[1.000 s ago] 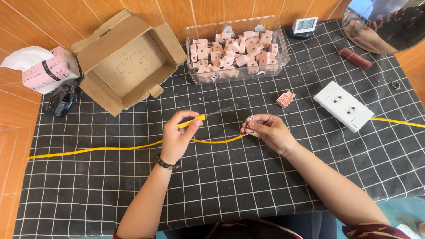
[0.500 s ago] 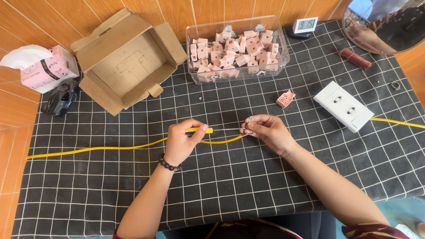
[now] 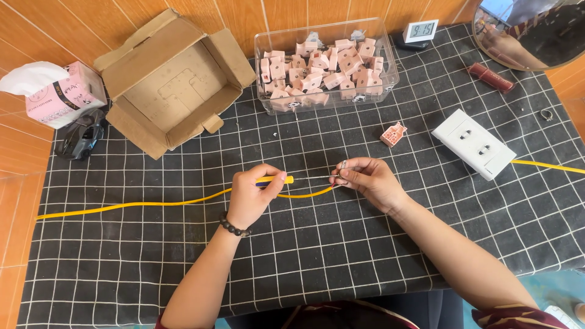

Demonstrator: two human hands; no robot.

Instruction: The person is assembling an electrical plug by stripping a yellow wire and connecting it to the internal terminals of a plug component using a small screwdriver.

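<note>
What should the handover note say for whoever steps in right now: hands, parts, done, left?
Left hand: grips a yellow-handled screwdriver, tip pointing at the right hand.
Right hand: fingers pinch a small metal part at the yellow cable end.
Cable lies across the black checked cloth.
White socket block sits right; one pink piece loose, the rest in the clear bin.
Done: cannot tell.
Left: fastening looks unfinished.

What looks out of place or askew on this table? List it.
One small pink piece lies alone on the black checked cloth, outside the clear box holding the other pink pieces. The cardboard box sits skewed, flaps splayed. Nothing looks spilled or damaged.
</note>
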